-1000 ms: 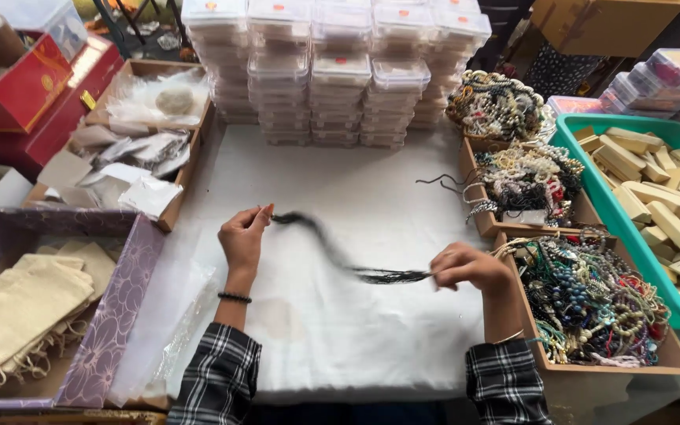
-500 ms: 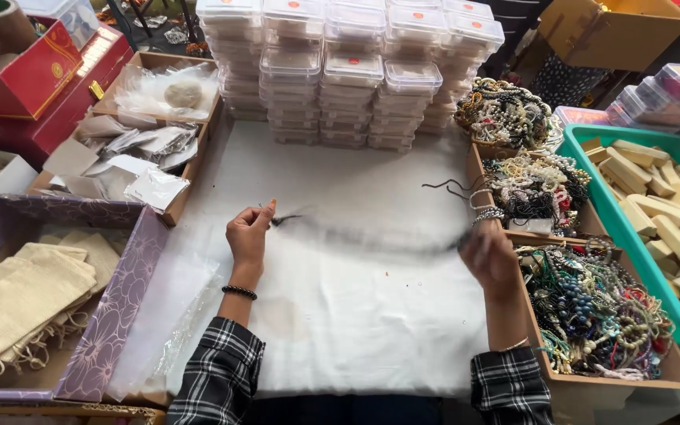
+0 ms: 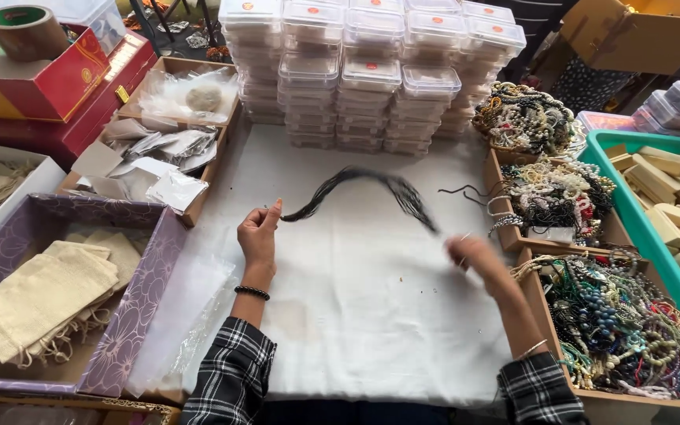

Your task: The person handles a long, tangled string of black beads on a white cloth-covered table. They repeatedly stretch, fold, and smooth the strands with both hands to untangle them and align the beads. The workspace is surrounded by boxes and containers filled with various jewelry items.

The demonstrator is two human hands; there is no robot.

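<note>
A bundle of thin black cords (image 3: 364,182) arches up over a white cloth (image 3: 356,315) between my two hands. My left hand (image 3: 259,236) pinches one end of the bundle at the left, a dark bead bracelet on its wrist. My right hand (image 3: 474,256), blurred by motion, holds the other end near the right side of the cloth. Both sleeves are black-and-white plaid.
Stacks of clear plastic boxes (image 3: 364,71) line the back. Cardboard trays of bead necklaces (image 3: 615,330) stand at the right, beside a green bin of wooden pieces (image 3: 670,197). A purple box of cloth pouches (image 3: 41,291) and a tray of plastic bags (image 3: 159,149) sit left.
The cord bundle was stretched nearly straight between my hands; now it bows upward in an arch. My right hand has shifted slightly toward the middle.
</note>
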